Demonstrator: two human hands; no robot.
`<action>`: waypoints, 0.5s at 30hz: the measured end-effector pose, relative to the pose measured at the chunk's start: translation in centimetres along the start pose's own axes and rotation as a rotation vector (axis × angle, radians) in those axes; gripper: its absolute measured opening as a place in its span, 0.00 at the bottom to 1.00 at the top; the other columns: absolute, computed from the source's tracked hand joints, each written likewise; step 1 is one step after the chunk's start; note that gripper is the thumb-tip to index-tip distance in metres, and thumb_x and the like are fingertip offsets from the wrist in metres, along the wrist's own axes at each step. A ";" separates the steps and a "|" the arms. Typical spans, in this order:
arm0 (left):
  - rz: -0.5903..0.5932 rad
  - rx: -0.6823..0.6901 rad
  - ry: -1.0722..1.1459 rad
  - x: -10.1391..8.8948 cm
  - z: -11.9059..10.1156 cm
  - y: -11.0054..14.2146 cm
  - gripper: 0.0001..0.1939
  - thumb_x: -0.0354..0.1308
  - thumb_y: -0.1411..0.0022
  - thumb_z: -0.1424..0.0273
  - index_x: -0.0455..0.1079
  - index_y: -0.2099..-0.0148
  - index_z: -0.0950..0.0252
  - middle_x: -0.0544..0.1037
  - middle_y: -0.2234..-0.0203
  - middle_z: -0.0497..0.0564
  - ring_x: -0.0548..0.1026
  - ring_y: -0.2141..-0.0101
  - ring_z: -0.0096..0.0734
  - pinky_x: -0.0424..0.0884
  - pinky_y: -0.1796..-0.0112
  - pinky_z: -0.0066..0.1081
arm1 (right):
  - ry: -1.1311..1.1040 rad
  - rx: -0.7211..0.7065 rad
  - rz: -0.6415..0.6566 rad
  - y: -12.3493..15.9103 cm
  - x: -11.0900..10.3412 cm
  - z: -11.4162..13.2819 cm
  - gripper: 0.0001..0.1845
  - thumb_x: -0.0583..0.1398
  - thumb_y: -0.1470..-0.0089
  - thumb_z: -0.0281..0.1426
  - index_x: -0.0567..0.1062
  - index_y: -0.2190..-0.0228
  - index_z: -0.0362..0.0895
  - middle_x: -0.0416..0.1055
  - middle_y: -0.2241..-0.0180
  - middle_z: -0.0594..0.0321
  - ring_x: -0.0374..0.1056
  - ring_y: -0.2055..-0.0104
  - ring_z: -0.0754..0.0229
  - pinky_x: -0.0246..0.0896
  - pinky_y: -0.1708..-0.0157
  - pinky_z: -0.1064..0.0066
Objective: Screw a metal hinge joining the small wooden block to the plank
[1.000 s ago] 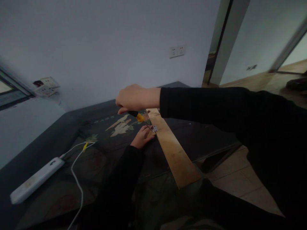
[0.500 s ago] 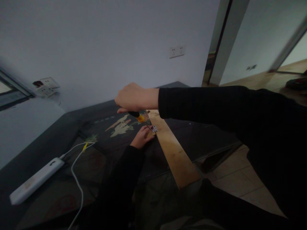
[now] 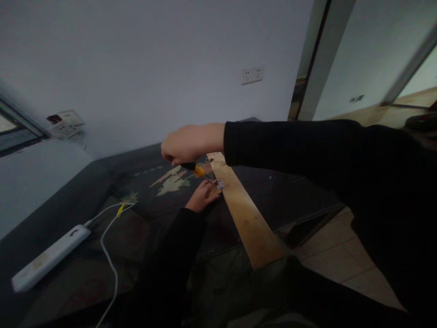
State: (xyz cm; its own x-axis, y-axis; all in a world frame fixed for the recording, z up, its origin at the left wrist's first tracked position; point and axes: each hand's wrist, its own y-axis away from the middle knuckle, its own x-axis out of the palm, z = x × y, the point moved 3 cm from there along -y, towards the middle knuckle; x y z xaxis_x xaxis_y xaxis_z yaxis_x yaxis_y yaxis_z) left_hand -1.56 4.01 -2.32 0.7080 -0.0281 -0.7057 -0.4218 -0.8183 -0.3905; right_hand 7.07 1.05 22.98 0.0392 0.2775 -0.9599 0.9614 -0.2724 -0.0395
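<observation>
On the dark table [image 3: 276,196] lay a wooden plank [image 3: 246,214]. Your left hand [image 3: 202,196] curled, hold unclear; your right hand [image 3: 186,142] gripped a screwdriver [image 3: 198,171] angled to the hinge [image 3: 220,184] at the plank's left edge. Apparent screwdriving called for steady pressure next.

Faint characters [image 3: 148,171], on dark tabletop [image 3: 283,196]; blurred, unreadable

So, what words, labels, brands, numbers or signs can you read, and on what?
None is legible.
Tabletop: a short row of pale marks, perhaps characters, too small and blurred to read.
Screwdriver, white power strip, yellow tag on the cable: no lettering I can make out.
</observation>
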 end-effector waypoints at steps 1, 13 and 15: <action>0.000 -0.004 0.000 0.0 0.1 0.0 0.28 0.63 0.42 0.65 0.66 0.40 0.65 0.68 0.47 0.60 0.68 0.45 0.44 0.63 0.41 0.45 | 0.054 0.027 -0.036 0.0 0.2 0.0 0.17 0.58 0.40 0.35 0.77 0.55 0.38 0.75 0.60 0.53 0.70 0.53 0.53 0.59 0.53 0.62; -0.009 0.007 0.005 0.0 0.1 0.0 0.28 0.63 0.42 0.64 0.66 0.41 0.64 0.68 0.47 0.60 0.68 0.46 0.44 0.63 0.41 0.46 | 0.112 0.062 0.053 0.8 0.2 0.5 0.16 0.55 0.40 0.31 0.76 0.54 0.35 0.73 0.57 0.51 0.70 0.56 0.57 0.62 0.56 0.65; -0.003 0.006 -0.003 0.0 0.2 0.0 0.28 0.63 0.42 0.65 0.66 0.41 0.64 0.68 0.47 0.60 0.68 0.46 0.44 0.63 0.41 0.46 | 0.127 0.091 -0.008 0.6 0.4 0.5 0.16 0.55 0.40 0.30 0.74 0.52 0.37 0.74 0.58 0.52 0.70 0.55 0.56 0.61 0.56 0.63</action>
State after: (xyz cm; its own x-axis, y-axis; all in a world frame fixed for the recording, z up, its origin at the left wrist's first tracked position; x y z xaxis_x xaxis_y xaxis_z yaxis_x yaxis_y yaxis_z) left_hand -1.66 4.13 -2.37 0.7075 -0.0234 -0.7063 -0.4227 -0.8149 -0.3965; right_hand 7.50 0.57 22.46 0.0709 0.3926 -0.9170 0.9335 -0.3501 -0.0778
